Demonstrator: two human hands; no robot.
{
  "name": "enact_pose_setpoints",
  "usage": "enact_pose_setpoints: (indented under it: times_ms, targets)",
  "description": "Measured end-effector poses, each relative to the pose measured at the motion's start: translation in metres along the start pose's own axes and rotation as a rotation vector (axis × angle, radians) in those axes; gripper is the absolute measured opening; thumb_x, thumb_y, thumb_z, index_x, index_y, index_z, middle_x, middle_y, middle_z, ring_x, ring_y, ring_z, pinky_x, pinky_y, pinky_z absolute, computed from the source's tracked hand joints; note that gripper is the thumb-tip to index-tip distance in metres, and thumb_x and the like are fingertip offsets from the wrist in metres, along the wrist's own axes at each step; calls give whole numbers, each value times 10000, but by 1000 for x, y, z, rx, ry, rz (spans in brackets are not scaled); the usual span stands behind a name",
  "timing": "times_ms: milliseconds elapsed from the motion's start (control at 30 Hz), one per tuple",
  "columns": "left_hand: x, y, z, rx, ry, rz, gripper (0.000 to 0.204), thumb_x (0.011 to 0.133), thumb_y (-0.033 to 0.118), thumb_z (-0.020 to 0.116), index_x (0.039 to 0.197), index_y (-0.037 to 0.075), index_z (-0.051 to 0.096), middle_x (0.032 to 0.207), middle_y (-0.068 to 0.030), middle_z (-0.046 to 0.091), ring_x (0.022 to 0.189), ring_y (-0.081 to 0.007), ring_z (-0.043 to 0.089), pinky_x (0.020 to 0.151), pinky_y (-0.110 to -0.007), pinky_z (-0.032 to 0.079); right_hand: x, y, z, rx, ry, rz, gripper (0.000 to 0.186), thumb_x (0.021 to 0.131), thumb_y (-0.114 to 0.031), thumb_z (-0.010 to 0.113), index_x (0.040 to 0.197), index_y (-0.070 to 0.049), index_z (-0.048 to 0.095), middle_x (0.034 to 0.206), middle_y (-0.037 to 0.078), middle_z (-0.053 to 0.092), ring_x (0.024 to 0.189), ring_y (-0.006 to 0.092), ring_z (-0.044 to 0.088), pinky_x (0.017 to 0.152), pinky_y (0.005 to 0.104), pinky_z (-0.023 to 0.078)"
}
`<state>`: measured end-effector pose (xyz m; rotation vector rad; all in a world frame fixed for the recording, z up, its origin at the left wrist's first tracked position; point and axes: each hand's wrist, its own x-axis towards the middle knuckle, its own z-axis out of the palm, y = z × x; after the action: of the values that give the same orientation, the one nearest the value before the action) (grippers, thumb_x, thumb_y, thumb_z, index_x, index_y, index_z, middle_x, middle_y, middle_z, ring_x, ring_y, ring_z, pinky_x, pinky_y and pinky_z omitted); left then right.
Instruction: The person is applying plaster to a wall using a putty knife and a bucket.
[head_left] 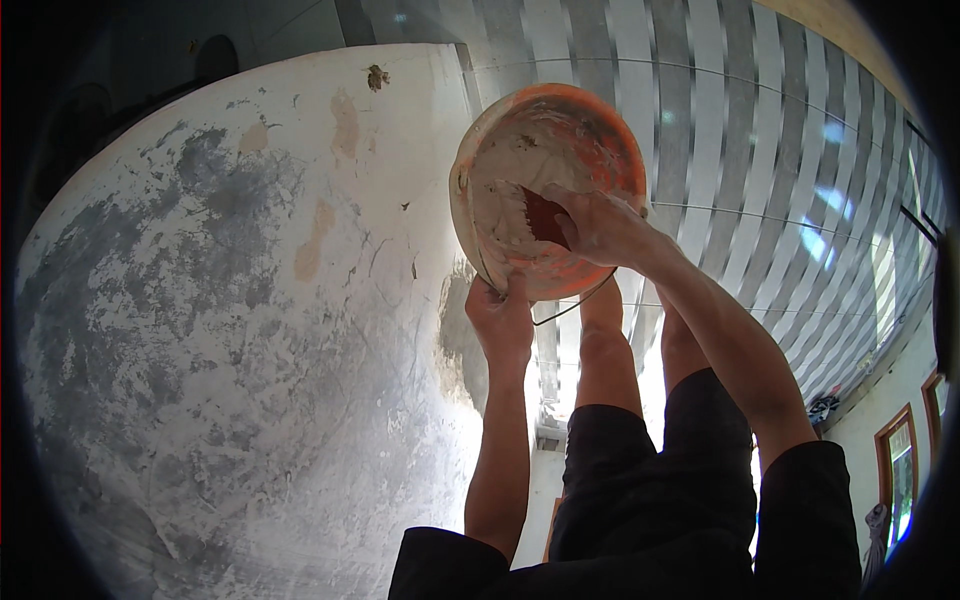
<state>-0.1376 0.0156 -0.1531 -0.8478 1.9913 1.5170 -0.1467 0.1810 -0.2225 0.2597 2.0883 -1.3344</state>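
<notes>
Black sleeves and dark shorts fill the lower edge, closest to the camera. Beyond them, the left hand has its grip clamped on the near-left rim of an orange bucket; the right hand has its grip closed around a dark red scraper, tilted inside the bucket. Pale paste coats the bottom and walls, touching the blade's ragged edge. A wire handle loops below the near rim. The bucket hides the lower part of the bare legs; whether it touches the striped floor cannot be told. Just left stands a patchy grey-and-white wall. Past the floor's right edge are a wood-framed window and a hanging grey cloth.
</notes>
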Motion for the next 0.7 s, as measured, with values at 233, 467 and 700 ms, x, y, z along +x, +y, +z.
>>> enact_pose_setpoints:
  times_ms: [233,467,700]
  targets:
    - [3,2,-1,73,-11,-2,199,879,44,570,1039,-75,572,943,-92,645,824,-113,608,705,-244,500,4,0,-5,9,-82,69,388,877,-98,503,1263,-74,516,1011,217,659,967,370,634,875,449,489]
    - [7,4,-6,71,-8,-21,193,872,50,566,1020,-73,576,895,-76,642,786,-100,591,700,-239,480,14,27,-2,260,-166,72,415,928,-172,523,1323,-61,459,1079,182,648,944,301,647,846,386,503]
    - [15,-3,-7,76,-9,-26,201,871,57,574,1022,-76,574,878,-74,639,778,-101,595,661,-241,493,4,29,-29,543,-264,287,496,935,-217,581,1366,-46,402,1021,116,632,759,156,627,728,295,519]
